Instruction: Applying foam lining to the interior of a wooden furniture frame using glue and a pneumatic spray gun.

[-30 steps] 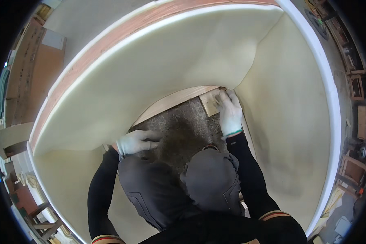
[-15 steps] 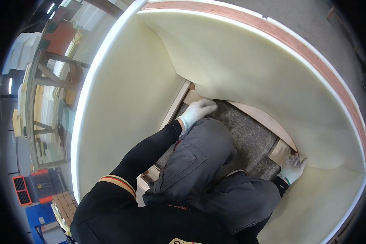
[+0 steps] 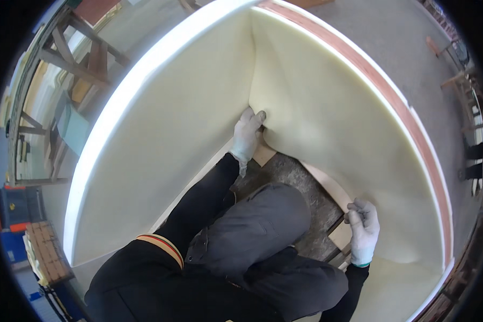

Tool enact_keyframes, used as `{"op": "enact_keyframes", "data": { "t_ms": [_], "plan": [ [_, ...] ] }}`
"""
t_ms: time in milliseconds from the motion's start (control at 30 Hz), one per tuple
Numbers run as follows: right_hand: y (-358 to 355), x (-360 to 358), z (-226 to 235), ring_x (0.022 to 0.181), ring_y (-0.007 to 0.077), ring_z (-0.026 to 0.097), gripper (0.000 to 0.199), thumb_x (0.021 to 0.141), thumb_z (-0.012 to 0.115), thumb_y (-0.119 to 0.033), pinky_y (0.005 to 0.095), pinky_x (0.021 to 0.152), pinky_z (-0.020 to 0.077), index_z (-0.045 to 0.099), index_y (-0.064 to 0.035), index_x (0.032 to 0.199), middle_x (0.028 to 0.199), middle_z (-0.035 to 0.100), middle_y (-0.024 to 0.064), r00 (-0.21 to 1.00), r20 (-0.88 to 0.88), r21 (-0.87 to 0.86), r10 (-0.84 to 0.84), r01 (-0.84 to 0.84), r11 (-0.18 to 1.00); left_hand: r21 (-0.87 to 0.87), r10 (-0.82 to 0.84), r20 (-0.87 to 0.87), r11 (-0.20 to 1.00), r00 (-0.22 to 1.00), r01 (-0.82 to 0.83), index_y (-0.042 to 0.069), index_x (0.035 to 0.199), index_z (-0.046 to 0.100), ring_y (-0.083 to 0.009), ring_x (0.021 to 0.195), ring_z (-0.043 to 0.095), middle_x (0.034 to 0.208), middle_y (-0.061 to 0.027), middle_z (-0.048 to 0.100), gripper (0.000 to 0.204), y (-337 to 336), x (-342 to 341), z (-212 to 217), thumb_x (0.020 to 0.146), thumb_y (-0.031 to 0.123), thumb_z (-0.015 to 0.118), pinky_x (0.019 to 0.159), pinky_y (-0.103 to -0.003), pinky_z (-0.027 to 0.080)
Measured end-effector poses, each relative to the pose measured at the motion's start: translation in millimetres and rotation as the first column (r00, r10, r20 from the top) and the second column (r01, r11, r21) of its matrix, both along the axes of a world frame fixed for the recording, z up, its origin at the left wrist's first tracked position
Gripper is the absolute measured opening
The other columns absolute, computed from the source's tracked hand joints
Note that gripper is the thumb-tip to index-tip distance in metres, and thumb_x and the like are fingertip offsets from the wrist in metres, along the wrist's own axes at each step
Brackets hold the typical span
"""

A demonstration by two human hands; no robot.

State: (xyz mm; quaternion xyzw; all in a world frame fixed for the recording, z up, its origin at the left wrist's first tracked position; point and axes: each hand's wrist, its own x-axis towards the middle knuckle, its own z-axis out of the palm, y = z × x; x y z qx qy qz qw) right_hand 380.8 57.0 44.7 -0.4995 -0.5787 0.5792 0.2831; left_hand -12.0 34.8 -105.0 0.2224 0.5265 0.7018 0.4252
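Note:
I sit inside a large box-like frame lined with pale yellow foam sheet (image 3: 327, 112). My left hand (image 3: 246, 137), in a whitish glove, is at the far corner where two foam walls meet. Its fingers and thumb close on the foam there, near the lower edge. My right hand (image 3: 364, 231), gloved too, is by the lower part of the right-hand foam wall, with its fingers curled toward the thumb. Anything between those fingertips is too small to make out. A curved wooden strip (image 3: 327, 185) runs along the bottom between the hands.
My bent legs (image 3: 252, 225) take up the middle, over a grey mottled floor (image 3: 319, 241). Wood blocks (image 3: 264, 154) sit at the frame's bottom corners. A reddish-brown band (image 3: 354, 64) lines the upper rim. Outside on the left stand a wooden rack (image 3: 72, 64) and stacked brown boxes (image 3: 49, 252).
My left hand has moved up and away into the far corner, onto the foam. My right hand has shifted left and up from the wood block. The view has turned.

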Motion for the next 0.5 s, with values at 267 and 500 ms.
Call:
{"op": "enact_keyframes", "data": {
  "t_ms": [267,500],
  "plan": [
    [44.5,-125.8,82.4,0.084,0.0245,0.070,0.032,0.084,0.076,-0.001,0.0334,0.076,0.0559,0.067,-0.0002,0.114,0.093,0.068,0.0153,0.779,0.406,0.424,0.478,-0.623,0.657,0.264,-0.019,0.236,0.964,0.972,-0.045,0.004,0.138,0.052,-0.0196,0.116,0.061,0.133,-0.0069,0.061,0.038,-8.5,34.6,-1.7,0.104,0.019,0.059,0.104,-0.042,0.048],
    [55.4,-264.5,70.3,0.098,0.0302,0.070,0.040,0.089,0.068,0.001,0.0359,0.084,0.0567,0.062,0.0005,0.128,0.124,0.065,0.0210,0.811,0.293,0.662,0.507,-0.555,0.504,0.175,0.117,0.655,0.938,0.747,-0.300,0.002,0.125,0.063,-0.0138,0.112,0.062,0.118,-0.0061,0.069,0.031,21.0,34.0,7.4,0.101,0.022,0.067,0.099,-0.033,0.049]
  ]
}}
